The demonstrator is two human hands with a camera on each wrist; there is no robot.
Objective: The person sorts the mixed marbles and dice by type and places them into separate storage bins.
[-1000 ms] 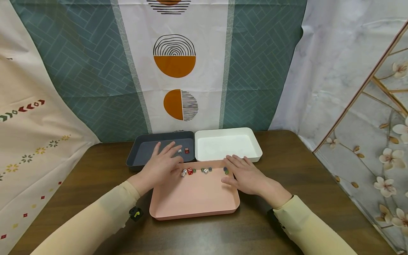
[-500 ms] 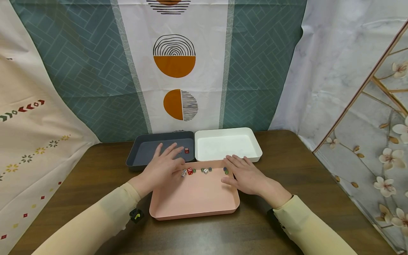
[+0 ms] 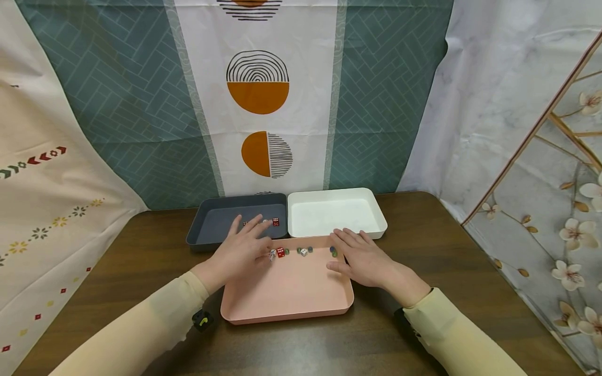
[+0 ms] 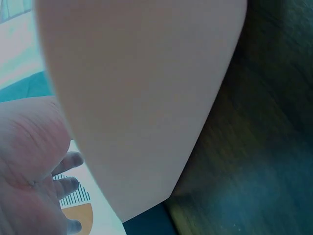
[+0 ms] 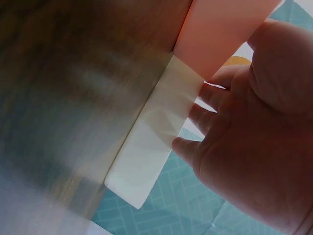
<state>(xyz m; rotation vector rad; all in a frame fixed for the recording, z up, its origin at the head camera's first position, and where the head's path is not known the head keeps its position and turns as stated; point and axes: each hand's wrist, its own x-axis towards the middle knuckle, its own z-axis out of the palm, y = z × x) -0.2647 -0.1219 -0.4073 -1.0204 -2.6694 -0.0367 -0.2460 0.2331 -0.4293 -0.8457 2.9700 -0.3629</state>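
Observation:
My left hand [image 3: 237, 256] reaches over the back left corner of a pink tray [image 3: 287, 292]. Its thumb and index fingertips are right at white dice [image 3: 272, 255], while the other fingers spread above a dark grey tray [image 3: 216, 219]. Beside those dice lies a red die [image 3: 280, 252], then another white die [image 3: 303, 252] among small green and blue pieces [image 3: 310, 249]. My right hand [image 3: 364, 258] rests over the tray's back right corner with straight fingers, holding nothing; a blue and green piece [image 3: 334, 251] lies near it. The left wrist view hides the left fingertips' work behind the pink tray's side.
A white tray [image 3: 334, 209] stands behind the pink one, side by side with the dark grey tray. In the dark tray are a red die [image 3: 276, 222] and other dice partly covered by my left fingers. Patterned cloth [image 3: 381, 104] hangs behind the wooden table [image 3: 423, 235].
My left hand has shifted slightly right and toward me, its thumb and index closer to the white dice. Another die in the dark tray now shows between its fingers. My right hand stays still.

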